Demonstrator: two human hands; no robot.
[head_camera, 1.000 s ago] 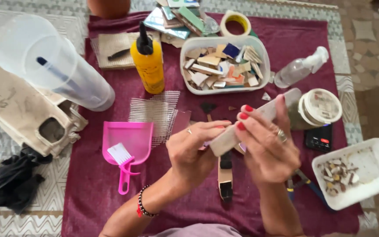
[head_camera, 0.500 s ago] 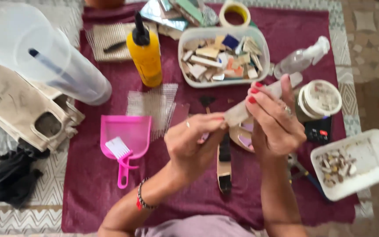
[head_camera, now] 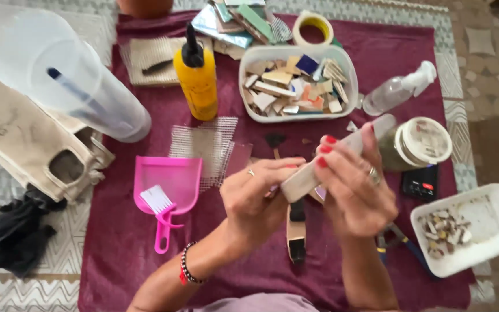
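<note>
Hands [head_camera: 313, 196] gripping grey block [head_camera: 333, 159], small piece beneath hidden

Maroon cloth [head_camera: 376, 63] over patterned rug [head_camera: 41, 277]

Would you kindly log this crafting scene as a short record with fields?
Surface: maroon cloth
Right hand: grips a long grey block, tilted
Left hand: at the block's lower end
Tub of tile pieces: behind the hands
Yellow bottle: upright, left of the tub
Pink dustpan: left, small brush on it
</note>
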